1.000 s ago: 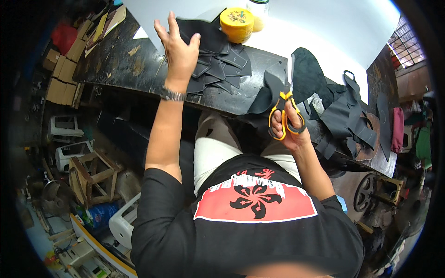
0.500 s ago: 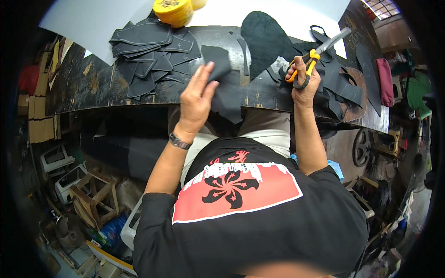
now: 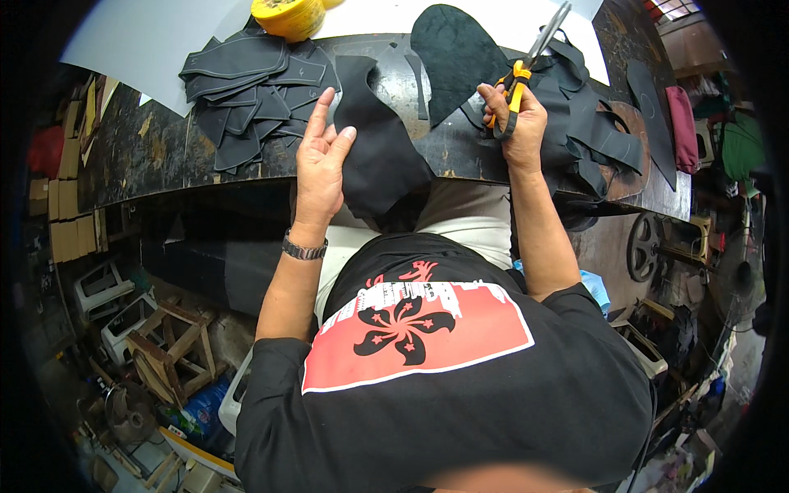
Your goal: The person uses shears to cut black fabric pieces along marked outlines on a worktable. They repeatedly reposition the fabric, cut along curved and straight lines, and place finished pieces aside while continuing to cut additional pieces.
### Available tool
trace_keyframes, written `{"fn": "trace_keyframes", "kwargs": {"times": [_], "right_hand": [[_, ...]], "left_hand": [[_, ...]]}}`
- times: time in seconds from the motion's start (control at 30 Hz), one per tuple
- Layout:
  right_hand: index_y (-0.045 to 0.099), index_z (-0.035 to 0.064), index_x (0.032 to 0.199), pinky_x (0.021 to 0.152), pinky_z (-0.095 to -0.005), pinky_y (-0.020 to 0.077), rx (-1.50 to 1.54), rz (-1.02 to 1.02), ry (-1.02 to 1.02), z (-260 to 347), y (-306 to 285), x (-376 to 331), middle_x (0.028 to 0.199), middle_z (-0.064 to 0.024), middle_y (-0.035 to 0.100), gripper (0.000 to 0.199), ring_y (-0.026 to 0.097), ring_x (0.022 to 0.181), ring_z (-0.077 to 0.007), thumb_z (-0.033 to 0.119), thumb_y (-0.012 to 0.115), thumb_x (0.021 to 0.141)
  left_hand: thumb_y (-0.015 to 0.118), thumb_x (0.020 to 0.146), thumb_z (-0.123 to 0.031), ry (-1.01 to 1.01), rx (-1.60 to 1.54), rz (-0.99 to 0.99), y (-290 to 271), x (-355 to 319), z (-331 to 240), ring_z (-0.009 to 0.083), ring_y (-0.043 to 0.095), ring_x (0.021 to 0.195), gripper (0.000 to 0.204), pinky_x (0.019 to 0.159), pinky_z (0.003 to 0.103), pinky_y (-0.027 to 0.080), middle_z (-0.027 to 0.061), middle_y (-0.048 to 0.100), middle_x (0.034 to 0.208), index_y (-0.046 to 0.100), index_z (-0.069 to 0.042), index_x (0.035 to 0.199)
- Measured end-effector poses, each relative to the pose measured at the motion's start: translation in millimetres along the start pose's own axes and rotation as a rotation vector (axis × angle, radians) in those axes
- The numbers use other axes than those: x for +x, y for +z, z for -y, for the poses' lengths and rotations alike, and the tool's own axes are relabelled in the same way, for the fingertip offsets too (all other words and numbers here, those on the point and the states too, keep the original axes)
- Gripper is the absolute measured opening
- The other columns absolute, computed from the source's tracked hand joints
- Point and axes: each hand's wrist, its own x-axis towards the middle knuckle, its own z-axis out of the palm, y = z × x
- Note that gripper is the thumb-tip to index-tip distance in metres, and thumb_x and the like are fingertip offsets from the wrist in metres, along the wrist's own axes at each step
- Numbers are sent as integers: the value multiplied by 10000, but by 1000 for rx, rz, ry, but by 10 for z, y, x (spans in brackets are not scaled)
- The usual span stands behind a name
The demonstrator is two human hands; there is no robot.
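My left hand (image 3: 320, 160) is beside a large black sheet of leather-like material (image 3: 374, 140). Its index finger points up and its thumb tip overlaps the sheet's left edge, with the fingers apart. The sheet lies on the dark worktable (image 3: 148, 164) and hangs over its front edge toward my lap. In my right hand (image 3: 523, 131) is a pair of scissors (image 3: 538, 49) with yellow-orange and black handles, blades pointing up and away. Left of my left hand are stacked black cut pieces (image 3: 246, 78) with pale outlines. A rounded dark piece (image 3: 456, 57) lies beyond the sheet.
Black scraps and strips (image 3: 583, 123) are heaped at the right, partly on a brown board (image 3: 637, 135). A yellow round container (image 3: 288, 18) stands at the back by white sheeting (image 3: 374, 15). A maroon cloth bundle (image 3: 680, 127) sits at the right edge; a wooden stool (image 3: 177, 349) stands below left.
The black sheet now lies flatter and more spread out on the table. My left hand has moved slightly left, its index finger extended. The scissors have shifted left and tilt more upright.
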Motion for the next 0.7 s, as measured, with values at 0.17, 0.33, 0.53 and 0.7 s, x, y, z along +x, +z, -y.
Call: {"fn": "trace_keyframes", "kwargs": {"times": [0.17, 0.33, 0.53, 0.7], "right_hand": [[635, 21, 880, 569, -197, 452, 12, 100, 95, 175, 95, -124, 735, 5, 622, 239, 547, 622, -41, 143, 816, 782], [658, -18, 962, 697, -196, 448, -62, 420, 120, 432, 221, -346, 784, 37, 581, 314, 524, 753, -43, 116, 833, 738], [665, 23, 916, 683, -215, 491, -156, 241, -62, 771, -302, -119, 827, -9, 638, 239, 588, 730, -67, 95, 817, 745], [684, -2, 919, 704, -227, 475, -192, -182, -217, 902, -979, 359, 807, -9, 639, 222, 585, 713, -94, 111, 800, 767]], "left_hand": [[562, 881, 103, 108, 196, 14, 204, -99, -57, -15, 273, 690, 691, 594, 117, 252, -68, 324, 799, 289, -50, 1497], [582, 878, 75, 351, 427, 280, 588, -177, -55, 109, 532, 1131, 628, 948, 246, 423, 104, 548, 1331, 365, -36, 1458], [616, 856, 47, 307, 483, 391, 717, 52, -103, 108, 655, 801, 621, 713, 219, 519, 117, 613, 1213, 415, -74, 1430], [670, 828, -34, 528, 876, 447, 658, 566, -132, 268, 610, 1095, 473, 876, 341, 534, 167, 574, 1264, 558, -48, 1288]]}}
